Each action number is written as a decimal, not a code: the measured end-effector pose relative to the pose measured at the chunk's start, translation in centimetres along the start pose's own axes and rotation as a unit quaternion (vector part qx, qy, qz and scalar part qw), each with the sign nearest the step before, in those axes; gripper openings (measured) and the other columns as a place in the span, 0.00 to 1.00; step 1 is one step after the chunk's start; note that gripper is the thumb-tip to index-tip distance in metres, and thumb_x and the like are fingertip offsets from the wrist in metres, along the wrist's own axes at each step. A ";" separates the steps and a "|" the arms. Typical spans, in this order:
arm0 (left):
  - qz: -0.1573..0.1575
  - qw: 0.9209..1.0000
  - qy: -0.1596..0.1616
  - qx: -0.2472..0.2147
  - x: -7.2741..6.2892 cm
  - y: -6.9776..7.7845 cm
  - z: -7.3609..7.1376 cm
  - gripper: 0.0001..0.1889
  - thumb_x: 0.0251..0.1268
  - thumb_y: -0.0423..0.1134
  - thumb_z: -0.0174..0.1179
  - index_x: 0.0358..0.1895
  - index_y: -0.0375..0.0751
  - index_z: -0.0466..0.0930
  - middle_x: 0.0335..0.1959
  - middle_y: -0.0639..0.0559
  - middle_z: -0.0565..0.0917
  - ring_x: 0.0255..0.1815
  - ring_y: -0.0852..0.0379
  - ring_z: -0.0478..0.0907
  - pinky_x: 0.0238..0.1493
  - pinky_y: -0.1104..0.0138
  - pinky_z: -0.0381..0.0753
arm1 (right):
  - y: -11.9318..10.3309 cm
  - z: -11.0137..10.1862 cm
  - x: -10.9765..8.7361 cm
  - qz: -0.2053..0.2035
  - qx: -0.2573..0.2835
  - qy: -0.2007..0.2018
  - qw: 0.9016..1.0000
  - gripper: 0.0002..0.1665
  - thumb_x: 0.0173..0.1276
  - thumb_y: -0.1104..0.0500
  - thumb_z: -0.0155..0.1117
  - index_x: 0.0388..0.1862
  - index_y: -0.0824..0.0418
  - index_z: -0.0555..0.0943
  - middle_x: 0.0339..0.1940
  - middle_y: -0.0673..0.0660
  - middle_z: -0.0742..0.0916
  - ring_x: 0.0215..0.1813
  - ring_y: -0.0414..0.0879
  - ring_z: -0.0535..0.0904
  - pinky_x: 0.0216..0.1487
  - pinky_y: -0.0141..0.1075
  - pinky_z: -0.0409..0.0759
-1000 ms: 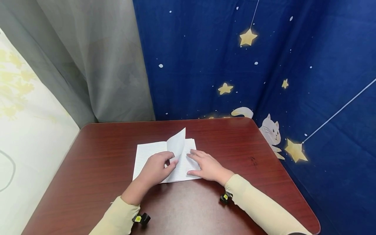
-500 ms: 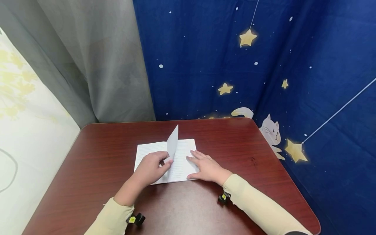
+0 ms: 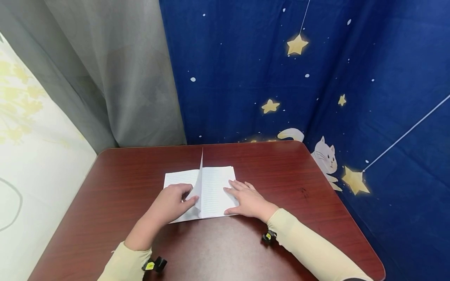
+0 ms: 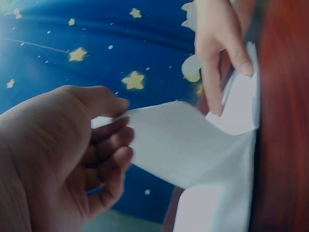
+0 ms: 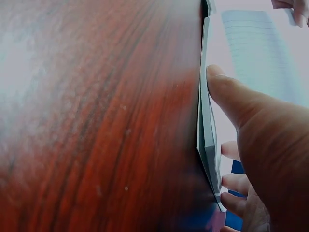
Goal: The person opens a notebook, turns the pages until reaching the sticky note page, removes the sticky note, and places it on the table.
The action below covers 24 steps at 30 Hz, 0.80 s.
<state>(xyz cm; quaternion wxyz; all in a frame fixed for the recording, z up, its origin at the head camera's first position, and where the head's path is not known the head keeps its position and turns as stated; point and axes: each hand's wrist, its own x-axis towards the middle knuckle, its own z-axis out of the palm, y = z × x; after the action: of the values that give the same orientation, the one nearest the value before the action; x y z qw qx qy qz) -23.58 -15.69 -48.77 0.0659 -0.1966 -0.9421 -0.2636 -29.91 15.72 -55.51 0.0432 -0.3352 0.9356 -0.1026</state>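
An open lined notebook [image 3: 216, 191] lies on the table, one page [image 4: 159, 140] standing nearly upright at its fold. My left hand [image 3: 174, 203] pinches that page's edge between thumb and fingers, over the left half of the notebook. In the left wrist view the page bends from those fingers down to the fold. My right hand [image 3: 247, 199] rests with spread fingers on the right half, near its outer edge. The right wrist view shows the right thumb [image 5: 231, 94] on the page close to the notebook's near edge.
The dark red wooden table [image 3: 281, 168] has rounded corners. Behind it hang a grey curtain [image 3: 140, 78] and a blue curtain [image 3: 239, 58] with stars and a cat. A white patterned surface [image 3: 31, 156] is on the left. Each wrist bears a small black camera [image 3: 159, 264].
My left hand has moved left, carrying the page from leaning over the right half to nearly upright. The right hand stays on the right half, its fingers lying a little flatter.
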 end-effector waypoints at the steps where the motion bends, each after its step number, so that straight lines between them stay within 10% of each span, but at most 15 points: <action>1: -0.007 1.000 -0.014 0.001 -0.1 -0.2 -0.3 0.22 0.73 0.45 0.73 0.24 0.53 0.69 0.18 0.59 0.65 0.22 0.61 0.62 0.28 0.64 0.66 | 0.0 0.0 0.0 0.000 0.000 -0.001 1.000 0.55 0.68 0.24 0.74 0.86 0.50 0.73 0.89 0.60 0.68 0.89 0.55 0.61 0.84 0.63 0.59; 24: -0.129 0.983 -0.132 -0.024 -2.7 -5.2 -3.7 0.19 0.76 0.43 0.67 0.24 0.46 0.71 0.19 0.55 0.67 0.23 0.57 0.63 0.30 0.61 0.67 | 0.2 0.1 -0.1 0.005 0.019 -0.005 1.000 0.56 0.69 0.24 0.73 0.87 0.48 0.72 0.90 0.59 0.66 0.90 0.55 0.59 0.85 0.63 0.58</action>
<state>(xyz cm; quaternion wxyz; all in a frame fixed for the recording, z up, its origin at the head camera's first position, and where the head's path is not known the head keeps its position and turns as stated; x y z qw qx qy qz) -23.13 -22.62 -48.65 -0.0984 -0.1078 -0.9534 -0.2641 -29.93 15.89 -55.64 0.0548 -0.3300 0.9350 -0.1181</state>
